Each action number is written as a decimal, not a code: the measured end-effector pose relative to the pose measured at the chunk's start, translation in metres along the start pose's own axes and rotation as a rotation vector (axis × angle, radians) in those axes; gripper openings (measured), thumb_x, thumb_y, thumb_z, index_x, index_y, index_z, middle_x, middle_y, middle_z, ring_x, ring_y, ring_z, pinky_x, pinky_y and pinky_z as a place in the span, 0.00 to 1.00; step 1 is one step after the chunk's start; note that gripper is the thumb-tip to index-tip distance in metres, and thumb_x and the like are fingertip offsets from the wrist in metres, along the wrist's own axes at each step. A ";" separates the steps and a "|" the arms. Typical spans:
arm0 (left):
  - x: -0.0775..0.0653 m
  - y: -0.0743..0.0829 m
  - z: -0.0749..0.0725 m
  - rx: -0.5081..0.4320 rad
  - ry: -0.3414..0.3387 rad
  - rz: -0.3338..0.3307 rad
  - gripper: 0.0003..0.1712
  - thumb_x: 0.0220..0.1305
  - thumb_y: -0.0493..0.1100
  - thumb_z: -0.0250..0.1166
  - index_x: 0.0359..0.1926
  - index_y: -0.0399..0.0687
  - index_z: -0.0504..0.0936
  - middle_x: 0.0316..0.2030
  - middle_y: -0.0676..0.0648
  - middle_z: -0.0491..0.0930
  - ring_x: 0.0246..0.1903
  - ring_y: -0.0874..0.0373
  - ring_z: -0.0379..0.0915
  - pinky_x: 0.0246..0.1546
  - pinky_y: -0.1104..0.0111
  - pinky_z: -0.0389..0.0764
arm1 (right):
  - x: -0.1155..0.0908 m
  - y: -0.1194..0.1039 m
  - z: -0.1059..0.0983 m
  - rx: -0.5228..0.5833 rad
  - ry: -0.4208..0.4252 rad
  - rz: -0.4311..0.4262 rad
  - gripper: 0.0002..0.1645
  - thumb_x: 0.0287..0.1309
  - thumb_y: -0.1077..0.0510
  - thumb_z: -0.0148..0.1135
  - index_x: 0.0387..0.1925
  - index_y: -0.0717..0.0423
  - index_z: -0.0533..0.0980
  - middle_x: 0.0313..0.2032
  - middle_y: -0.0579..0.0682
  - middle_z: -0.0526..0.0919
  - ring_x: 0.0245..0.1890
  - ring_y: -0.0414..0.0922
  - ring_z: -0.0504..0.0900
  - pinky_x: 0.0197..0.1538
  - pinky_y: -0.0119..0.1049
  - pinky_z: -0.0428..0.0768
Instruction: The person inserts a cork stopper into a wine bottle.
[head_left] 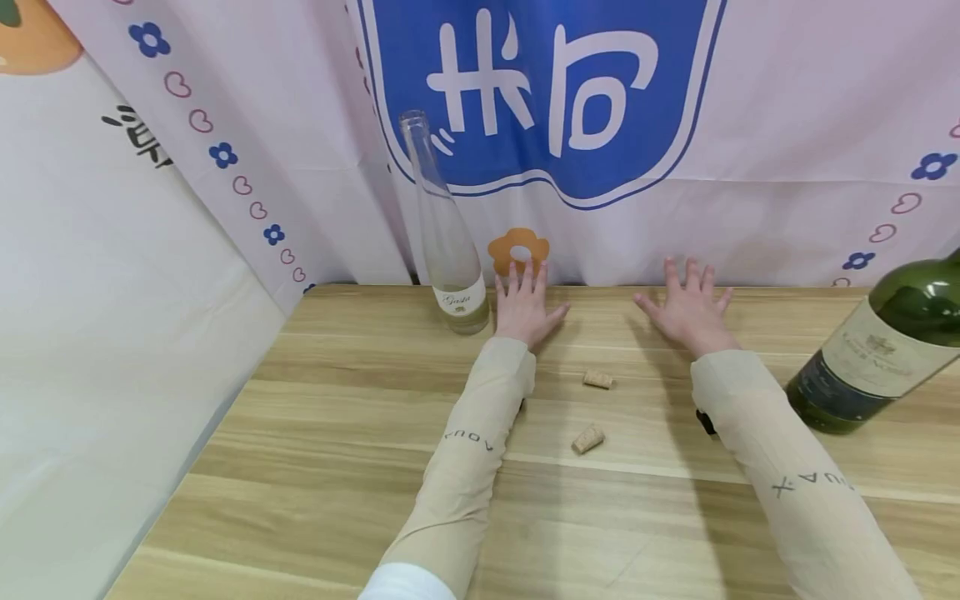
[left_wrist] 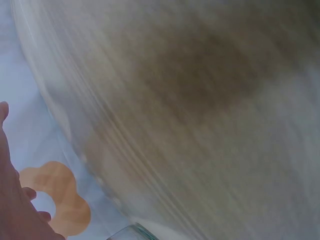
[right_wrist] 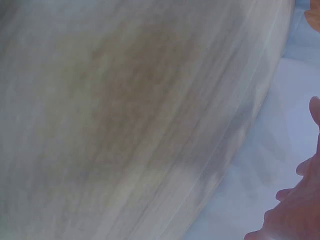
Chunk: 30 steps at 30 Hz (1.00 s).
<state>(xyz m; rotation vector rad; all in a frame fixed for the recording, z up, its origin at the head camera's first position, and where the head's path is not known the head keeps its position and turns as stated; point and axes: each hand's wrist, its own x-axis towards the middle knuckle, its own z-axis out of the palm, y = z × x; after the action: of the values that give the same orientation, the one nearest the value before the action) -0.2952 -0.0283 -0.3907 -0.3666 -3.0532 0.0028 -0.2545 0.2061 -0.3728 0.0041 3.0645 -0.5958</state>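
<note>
Both hands reach toward the table's far edge with fingers spread and nothing in them. The left hand [head_left: 522,312] is close beside a clear glass bottle [head_left: 452,242] with a white label, its thumb pointing right. Over to the right, the right hand [head_left: 690,312] has its thumb out to the left. Between the forearms two corks lie on the wood: one cork [head_left: 598,380] farther off, another cork [head_left: 588,439] nearer. A green wine bottle [head_left: 873,358] stands to the right of the right forearm, cut off by the frame. Each wrist view catches part of its hand at the side.
The wooden table [head_left: 322,425] ends at a hanging pink cloth [head_left: 300,108] with a blue emblem and flower prints. A white sheet [head_left: 97,333] hangs along the left side. In the left wrist view, a glass rim [left_wrist: 132,233] shows at the bottom.
</note>
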 end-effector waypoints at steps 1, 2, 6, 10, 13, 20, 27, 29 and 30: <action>0.000 0.000 0.000 -0.001 -0.002 0.001 0.46 0.61 0.71 0.40 0.71 0.55 0.37 0.71 0.47 0.36 0.69 0.46 0.29 0.66 0.48 0.37 | 0.000 0.000 0.000 0.000 0.001 0.000 0.56 0.56 0.24 0.31 0.69 0.59 0.34 0.66 0.71 0.29 0.63 0.69 0.25 0.56 0.71 0.27; 0.000 0.000 0.000 -0.002 -0.003 0.002 0.46 0.61 0.71 0.40 0.71 0.55 0.37 0.71 0.47 0.36 0.69 0.46 0.29 0.66 0.48 0.37 | 0.000 0.000 0.000 0.001 0.001 0.000 0.56 0.56 0.24 0.31 0.69 0.59 0.34 0.66 0.71 0.29 0.63 0.69 0.25 0.56 0.71 0.27; -0.002 -0.001 -0.001 -0.015 0.000 0.020 0.46 0.62 0.70 0.41 0.71 0.53 0.38 0.71 0.46 0.37 0.69 0.45 0.30 0.66 0.48 0.38 | -0.001 -0.001 -0.001 0.015 -0.009 -0.008 0.56 0.56 0.25 0.33 0.69 0.61 0.34 0.66 0.71 0.30 0.64 0.69 0.27 0.56 0.72 0.29; -0.008 -0.003 -0.004 -0.040 -0.002 0.088 0.42 0.64 0.65 0.44 0.70 0.48 0.47 0.70 0.44 0.44 0.68 0.46 0.38 0.66 0.51 0.43 | -0.002 -0.007 -0.004 0.034 -0.025 -0.036 0.54 0.59 0.30 0.38 0.68 0.67 0.37 0.66 0.73 0.36 0.64 0.69 0.34 0.58 0.71 0.36; -0.015 -0.005 -0.012 -0.055 -0.039 0.158 0.37 0.65 0.61 0.48 0.67 0.44 0.56 0.67 0.43 0.54 0.66 0.47 0.47 0.66 0.54 0.50 | -0.004 -0.015 -0.009 0.039 -0.045 -0.060 0.50 0.62 0.36 0.43 0.66 0.72 0.41 0.65 0.74 0.42 0.64 0.69 0.40 0.60 0.68 0.44; -0.044 -0.020 -0.046 -0.193 -0.132 0.233 0.30 0.65 0.55 0.53 0.61 0.42 0.67 0.61 0.44 0.66 0.60 0.51 0.62 0.59 0.60 0.66 | -0.002 -0.048 -0.018 0.074 -0.122 -0.128 0.43 0.63 0.47 0.48 0.65 0.74 0.47 0.63 0.74 0.50 0.62 0.68 0.50 0.62 0.62 0.52; -0.069 -0.047 -0.079 -0.299 -0.127 0.271 0.25 0.66 0.52 0.53 0.58 0.41 0.71 0.55 0.45 0.73 0.55 0.53 0.68 0.57 0.63 0.68 | 0.004 -0.086 -0.021 0.088 -0.174 -0.205 0.41 0.62 0.50 0.50 0.64 0.74 0.49 0.62 0.72 0.54 0.61 0.66 0.54 0.63 0.57 0.57; -0.074 -0.054 -0.087 -0.318 -0.109 0.270 0.24 0.65 0.51 0.53 0.57 0.41 0.71 0.54 0.45 0.74 0.52 0.53 0.71 0.55 0.63 0.70 | 0.006 -0.097 -0.020 0.100 -0.192 -0.213 0.41 0.62 0.50 0.50 0.64 0.73 0.49 0.63 0.71 0.55 0.62 0.65 0.55 0.63 0.55 0.58; -0.076 -0.058 -0.090 -0.326 -0.101 0.264 0.24 0.65 0.51 0.54 0.57 0.42 0.72 0.53 0.45 0.75 0.50 0.53 0.73 0.53 0.62 0.72 | 0.006 -0.102 -0.020 0.102 -0.198 -0.220 0.41 0.62 0.50 0.50 0.64 0.73 0.49 0.63 0.71 0.55 0.62 0.64 0.56 0.63 0.54 0.58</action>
<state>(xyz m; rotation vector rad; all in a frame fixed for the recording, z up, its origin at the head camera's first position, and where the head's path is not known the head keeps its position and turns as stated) -0.2297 -0.1033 -0.3049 -0.8103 -3.0737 -0.4806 -0.2620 0.1189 -0.3162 -0.3711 2.8590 -0.7137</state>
